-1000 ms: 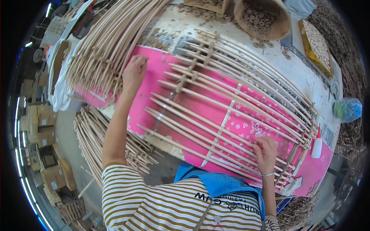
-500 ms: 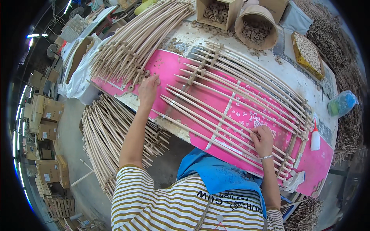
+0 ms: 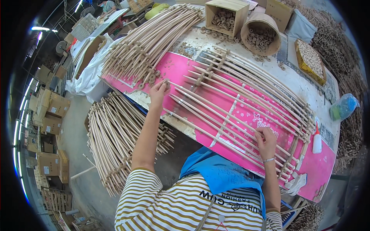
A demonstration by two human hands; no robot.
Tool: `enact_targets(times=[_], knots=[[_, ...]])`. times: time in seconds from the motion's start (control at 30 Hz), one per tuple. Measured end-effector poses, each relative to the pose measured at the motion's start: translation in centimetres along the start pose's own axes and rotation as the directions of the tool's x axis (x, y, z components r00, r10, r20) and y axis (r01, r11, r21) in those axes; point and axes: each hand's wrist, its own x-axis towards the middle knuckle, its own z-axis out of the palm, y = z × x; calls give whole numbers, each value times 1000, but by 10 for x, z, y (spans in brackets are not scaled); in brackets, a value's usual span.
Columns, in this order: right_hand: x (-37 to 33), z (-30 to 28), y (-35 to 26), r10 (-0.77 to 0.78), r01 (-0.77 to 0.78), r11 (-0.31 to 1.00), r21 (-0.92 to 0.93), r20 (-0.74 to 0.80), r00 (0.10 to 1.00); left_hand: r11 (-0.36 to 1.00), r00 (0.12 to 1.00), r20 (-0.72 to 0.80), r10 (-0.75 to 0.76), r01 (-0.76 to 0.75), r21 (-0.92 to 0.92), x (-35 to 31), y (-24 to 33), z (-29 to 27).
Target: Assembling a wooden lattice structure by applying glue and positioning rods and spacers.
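My left hand [image 3: 159,91] pinches a small wooden ring [image 3: 167,82] at the pointed left end of a thin wooden rod [image 3: 208,102]; whether the tip is inside the hole I cannot tell. Farther along the same rod, near its right end, the fingers of my right hand [image 3: 266,141] are closed on it. Several similar rods lie side by side on a pink sheet [image 3: 173,63]. The far ones pass through wooden rings [image 3: 200,78] near their left ends, while the nearer ones have bare tips. More loose rings [image 3: 152,79] lie just beyond my left hand.
Bundled rods [image 3: 150,36] cover the far left of the table, with another stack [image 3: 115,134] below its edge. A wooden box [image 3: 226,17] and a round tub [image 3: 261,34] hold rings. A glue bottle [image 3: 317,142] stands at right, near a bagged blue-green item [image 3: 344,107].
My left hand has moved from beside the loose rings toward the rod's tip, carrying a ring. The rod in my right hand now reaches the left hand. The whole view has shifted slightly.
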Motion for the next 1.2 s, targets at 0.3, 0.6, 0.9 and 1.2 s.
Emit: enact_targets(times=[0.3, 0.6, 0.9, 1.2], knots=[[7, 6, 0, -12, 12, 1000, -15, 0, 1000, 997, 1000, 2, 31, -31, -67, -6, 1, 8], [20, 10, 3, -14, 14, 1000, -9, -19, 1000, 987, 989, 21, 143, -144, 72, -31, 11, 38], [34, 9, 8, -10, 8, 999, -43, -39, 999, 907, 970, 19, 242, -233, 350, -42, 19, 61], [39, 7, 14, -20, 19, 998, -52, -34, 999, 800, 941, 67, 331, -317, 510, -50, 17, 77]])
